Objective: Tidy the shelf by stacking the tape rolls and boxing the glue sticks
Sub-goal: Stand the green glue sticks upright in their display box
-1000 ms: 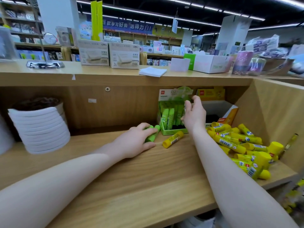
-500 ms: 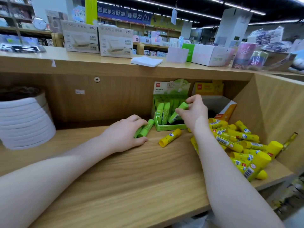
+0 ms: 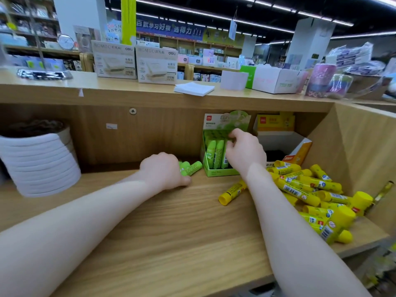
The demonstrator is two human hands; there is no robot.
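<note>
Reaching into the green box [image 3: 216, 156], the right hand [image 3: 244, 150] had its grip curled at the top of the green glue sticks standing inside. It looked like it was pinching one stick, but the fingers covered the spot, so I can't tell for sure. The left hand [image 3: 164, 171] lay on the shelf [image 3: 182, 228] w/ its grip wrapped over a few loose green sticks [image 3: 191, 168] just left of the box.

What could go wrong: the box was light and open at the front. A hard push could tip it or slide it back, and the standing sticks could fall out. The sticks under the left hand were round, so they could roll away if the grip let go too soon. One yellow stick [image 3: 232, 192] lay by the right arm, and a bump could send it off the shelf edge. The big yellow pile [image 3: 310, 194] on the right sat near the edge too.

Hard to see: the inside of the orange box [image 3: 297, 152] was dark, so I can't tell what was in it. The right arm hid part of the pile. The tape rolls [image 3: 38, 159] stood stacked at far left, partly cut off.
</note>
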